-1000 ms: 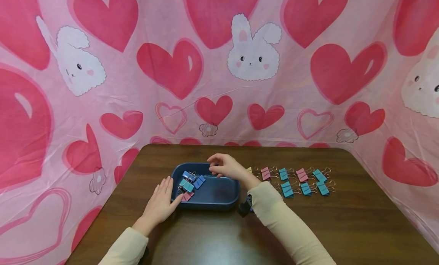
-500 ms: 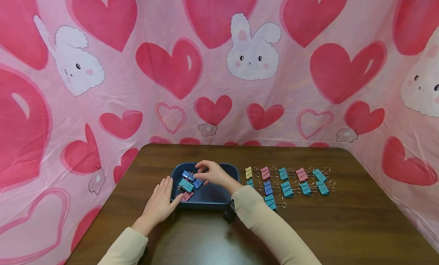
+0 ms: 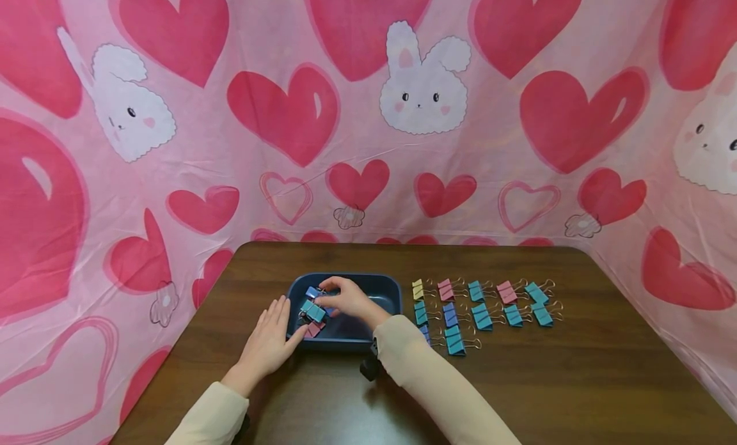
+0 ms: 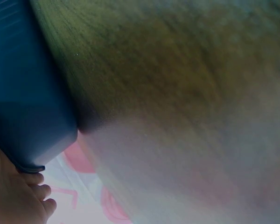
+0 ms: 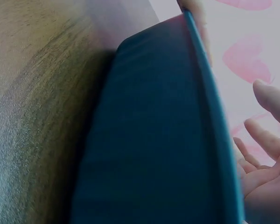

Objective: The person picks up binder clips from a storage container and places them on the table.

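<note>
A dark blue tray (image 3: 351,344) holds a small pile of binder clips at its left end. In the pile are a blue binder clip (image 3: 313,292), a teal binder clip (image 3: 313,311) and a pink binder clip (image 3: 313,330). My left hand (image 3: 266,338) rests along the tray's left rim with fingers extended, and the left wrist view shows its fingertips by the tray's edge. Above the pile, my right hand (image 3: 350,300) reaches in over the tray, its fingertips overlapping the blue clips. Thumb and fingers stand apart in the right wrist view, with nothing visible between them.
Right of the tray, several binder clips lie in rows on the brown wooden table (image 3: 576,381), including a yellow clip (image 3: 418,289), a pink clip (image 3: 507,293) and a teal clip (image 3: 455,340). A pink heart-patterned cloth (image 3: 489,208) hangs behind the table and at its sides.
My right hand has moved left across the tray and lower, to the clip pile, uncovering the table clips beside the tray. My left hand has stayed at the rim.
</note>
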Motion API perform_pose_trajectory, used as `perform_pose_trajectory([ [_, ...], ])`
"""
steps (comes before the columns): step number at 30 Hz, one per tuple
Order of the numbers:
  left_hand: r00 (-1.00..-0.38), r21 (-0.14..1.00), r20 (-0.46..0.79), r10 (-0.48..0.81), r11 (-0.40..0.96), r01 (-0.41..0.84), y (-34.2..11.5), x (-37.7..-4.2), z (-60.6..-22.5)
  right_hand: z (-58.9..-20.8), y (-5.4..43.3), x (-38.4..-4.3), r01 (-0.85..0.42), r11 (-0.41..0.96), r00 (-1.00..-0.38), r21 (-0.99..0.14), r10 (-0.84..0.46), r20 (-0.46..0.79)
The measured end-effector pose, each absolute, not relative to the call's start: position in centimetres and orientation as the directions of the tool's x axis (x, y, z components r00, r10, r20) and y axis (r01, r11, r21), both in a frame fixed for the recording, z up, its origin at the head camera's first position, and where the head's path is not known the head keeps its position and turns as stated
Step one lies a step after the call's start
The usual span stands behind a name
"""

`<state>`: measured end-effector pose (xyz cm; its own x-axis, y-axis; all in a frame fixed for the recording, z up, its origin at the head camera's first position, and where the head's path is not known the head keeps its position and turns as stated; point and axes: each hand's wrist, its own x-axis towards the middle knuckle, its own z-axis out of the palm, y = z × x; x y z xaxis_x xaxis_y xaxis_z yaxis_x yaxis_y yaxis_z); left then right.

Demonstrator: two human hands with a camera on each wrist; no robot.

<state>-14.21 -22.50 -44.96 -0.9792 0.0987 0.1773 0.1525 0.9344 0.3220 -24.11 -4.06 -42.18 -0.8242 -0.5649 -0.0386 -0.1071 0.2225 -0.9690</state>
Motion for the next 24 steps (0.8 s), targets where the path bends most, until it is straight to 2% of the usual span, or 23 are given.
perform_pose_trajectory([
  [9, -0.979, 0.327, 0.177, 0.099, 0.933, 0.153, -22.5, -14.2, -45.0, -43.2, -4.3, -24.5, -0.025, 0.218, -0.825, -0.976, -0.555, -0.103],
  [14, -0.978, 0.329, 0.185, 0.102, 0.931, 0.159, -22.6, -14.3, -45.1, -43.5, -4.5, -24.6, -0.002, 0.175, -0.812, -0.985, -0.575, -0.101],
  [24, -0.977, 0.327, 0.187, 0.107, 0.931, 0.164, -22.7, -14.4, -45.3, -43.4, -4.6, -24.5, 0.029, 0.133, -0.832, -0.991, -0.546, -0.097],
])
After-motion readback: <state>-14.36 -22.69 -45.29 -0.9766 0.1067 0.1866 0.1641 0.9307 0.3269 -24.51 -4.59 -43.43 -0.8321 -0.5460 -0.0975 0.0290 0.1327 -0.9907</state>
